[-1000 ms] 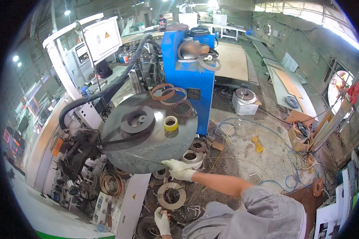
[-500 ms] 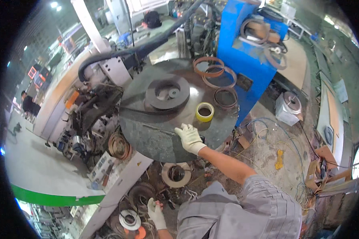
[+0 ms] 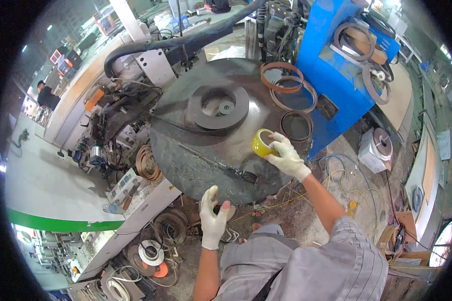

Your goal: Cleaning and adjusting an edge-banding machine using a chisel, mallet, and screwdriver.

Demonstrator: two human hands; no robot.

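Observation:
Gripped in my gloved right hand is a roll of yellow tape, tilted just above the round dark table. My left hand, in a white glove with bare fingertips showing, is raised at the table's near edge, its fingers apart and nothing in them. Between the hands a long thin tool with a dark handle lies on the tabletop. A thick coil of dark strip rests farther back, its loose end trailing left. Brown rings and a darker ring lie at the right.
A blue machine with rings hung on it stands to the right of the table. Machine parts and a white bench are at the left. Hoses and cables cross the floor at right. Coils lie below left.
My right hand has moved right and taken hold of the tape roll, lifting and tilting it. My left hand has risen toward the table edge. The dark-handled tool is now uncovered.

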